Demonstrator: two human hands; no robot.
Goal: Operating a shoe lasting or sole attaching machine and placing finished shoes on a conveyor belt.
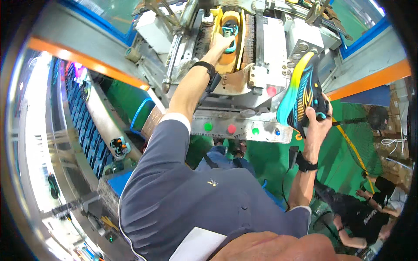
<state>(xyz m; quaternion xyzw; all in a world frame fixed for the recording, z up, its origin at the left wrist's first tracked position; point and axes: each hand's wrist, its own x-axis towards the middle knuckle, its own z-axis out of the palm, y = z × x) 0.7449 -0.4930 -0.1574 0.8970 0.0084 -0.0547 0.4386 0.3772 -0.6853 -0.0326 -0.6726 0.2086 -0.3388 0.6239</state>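
My left hand [221,42] reaches into the machine's yellow cradle [223,66]. Its fingers are closed at the side of a dark shoe with light blue parts [231,29] that lies in the cradle; part of the grip is hidden. Off to the right, my right hand [319,122] grips a second shoe [300,93] by its heel end, toe pointing up and away. This one has a black and blue patterned upper and a thick sole fading from yellow to turquoise. It is in the air beside the machine's front right corner.
A control panel [244,127] with green, red and blue buttons runs along the machine's front. Orange-edged frame bars [87,65] flank both sides. At left a conveyor [115,117] carries a shoe [119,147]. Other people [365,217] are at lower right, near a fan guard.
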